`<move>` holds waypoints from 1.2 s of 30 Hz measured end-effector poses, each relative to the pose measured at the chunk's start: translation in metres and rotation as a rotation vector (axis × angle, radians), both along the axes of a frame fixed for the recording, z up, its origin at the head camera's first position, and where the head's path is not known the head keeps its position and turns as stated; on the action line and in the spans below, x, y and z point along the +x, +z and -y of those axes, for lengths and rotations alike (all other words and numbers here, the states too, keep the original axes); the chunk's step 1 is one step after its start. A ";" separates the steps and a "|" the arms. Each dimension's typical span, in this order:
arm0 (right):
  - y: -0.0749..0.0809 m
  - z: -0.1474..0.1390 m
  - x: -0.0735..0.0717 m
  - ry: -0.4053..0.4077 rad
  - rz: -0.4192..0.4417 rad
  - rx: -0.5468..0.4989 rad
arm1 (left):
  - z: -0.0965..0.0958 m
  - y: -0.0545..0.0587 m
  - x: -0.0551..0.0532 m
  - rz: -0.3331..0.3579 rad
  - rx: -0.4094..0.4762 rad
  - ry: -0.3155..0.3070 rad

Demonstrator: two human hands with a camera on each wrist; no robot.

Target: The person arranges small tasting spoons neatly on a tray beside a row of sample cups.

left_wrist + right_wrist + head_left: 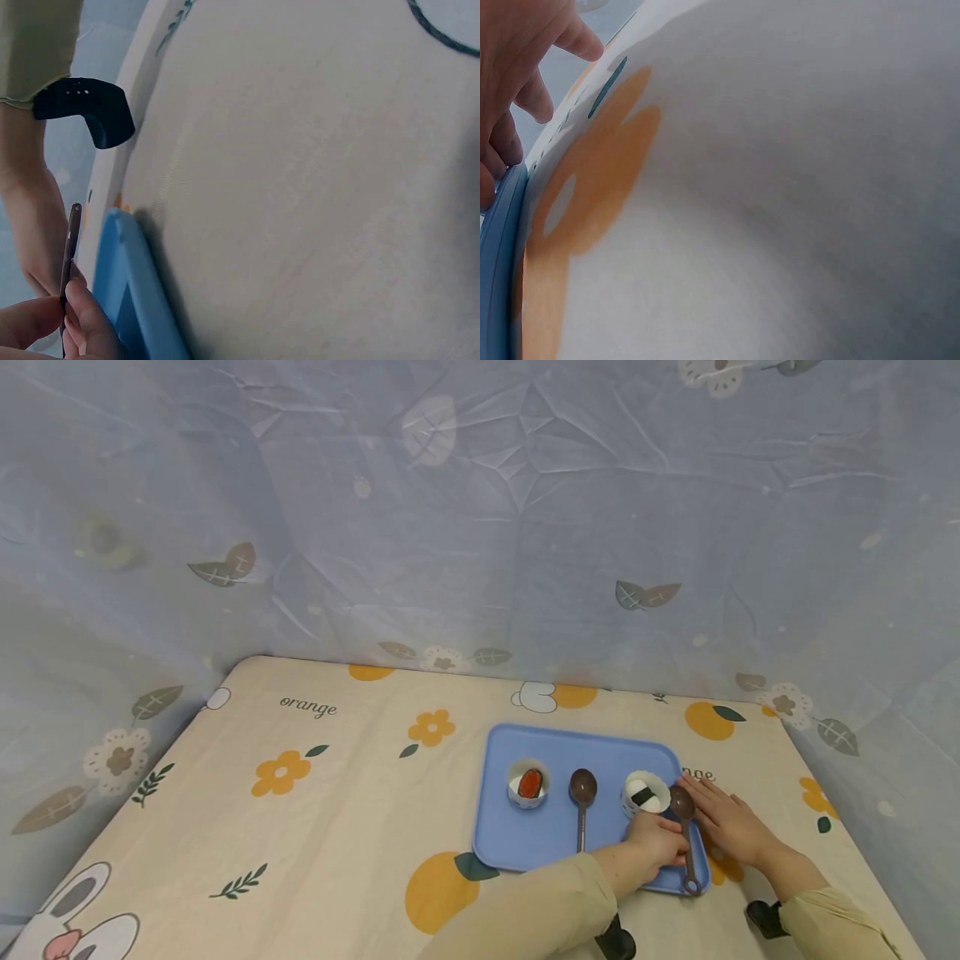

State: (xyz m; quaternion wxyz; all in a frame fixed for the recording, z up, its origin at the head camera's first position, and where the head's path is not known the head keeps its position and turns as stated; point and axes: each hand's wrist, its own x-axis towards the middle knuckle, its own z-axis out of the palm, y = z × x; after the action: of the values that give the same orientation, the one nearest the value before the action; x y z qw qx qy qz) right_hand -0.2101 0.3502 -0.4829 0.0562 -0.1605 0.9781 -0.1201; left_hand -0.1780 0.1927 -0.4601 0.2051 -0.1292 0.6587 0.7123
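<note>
My left hand (656,842) pinches a brown spoon (682,803) over the right end of the blue tray (542,839). In the left wrist view, thumb and fingers grip its thin dark handle (71,244) beside the tray wall (139,285). My right hand (731,827) lies along the tray's right edge with its fingers extended, fingertips right at the rim in the right wrist view. A small white cup (628,803) holding a white piece with a black band (643,796) stands just left of that spoon.
A second brown spoon (582,787) lies mid-tray. Left of it stands another white cup (517,798) holding an orange-red piece (530,783). The patterned cloth (352,827) covers the table; a bluish curtain (450,527) hangs behind.
</note>
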 end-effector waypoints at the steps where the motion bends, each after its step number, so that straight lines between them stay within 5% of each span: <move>1: 0.000 0.000 0.000 0.001 -0.001 0.001 | 0.000 -0.001 0.000 -0.007 -0.008 0.001; 12: -0.002 -0.001 0.000 -0.003 0.012 -0.016 | -0.001 -0.004 0.000 -0.076 -0.151 0.091; 24: 0.000 -0.002 0.001 0.000 0.021 -0.026 | -0.001 -0.003 -0.001 -0.111 -0.307 0.045; 36: -0.001 -0.001 0.001 0.002 0.021 -0.034 | 0.003 -0.003 -0.001 -0.064 -0.242 0.014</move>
State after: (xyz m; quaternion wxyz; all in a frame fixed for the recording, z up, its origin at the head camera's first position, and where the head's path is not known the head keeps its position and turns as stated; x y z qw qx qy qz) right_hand -0.2092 0.3515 -0.4835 0.0638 -0.1609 0.9751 -0.1383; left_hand -0.1788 0.1896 -0.4628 0.1619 -0.1350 0.7451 0.6328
